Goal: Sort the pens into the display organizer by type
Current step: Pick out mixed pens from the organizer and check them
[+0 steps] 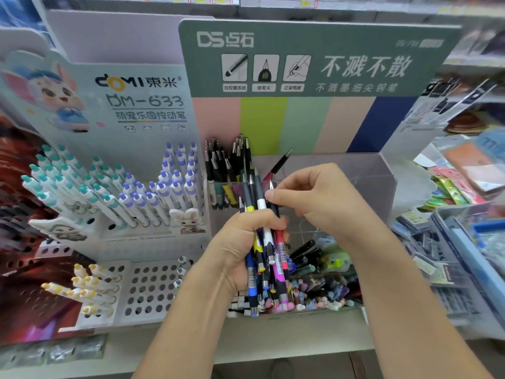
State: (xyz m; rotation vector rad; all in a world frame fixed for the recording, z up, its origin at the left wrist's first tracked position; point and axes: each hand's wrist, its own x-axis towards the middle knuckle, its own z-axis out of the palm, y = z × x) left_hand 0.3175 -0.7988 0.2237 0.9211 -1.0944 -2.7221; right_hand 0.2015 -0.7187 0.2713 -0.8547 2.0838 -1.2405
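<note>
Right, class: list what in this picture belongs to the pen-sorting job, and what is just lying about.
Belongs to the job:
bundle of pens, gripped in the left hand
right hand, pinching one pen
clear organizer
black pens already slotted

Lying about:
white rabbit pen stand
green sign
packets on the right

Head-worn wide view, facing forward and down, close over display organizer point(382, 170)

A mixed bundle of pens point(266, 250), with blue, yellow, pink and white barrels, stands roughly upright in front of the clear display organizer point(382, 181). In the organizer's back-left compartment, black pens point(224, 162) stand upright, and one dark pen point(278, 165) leans tilted just beside them. Its front section holds a loose heap of assorted pens point(319, 285).
</note>
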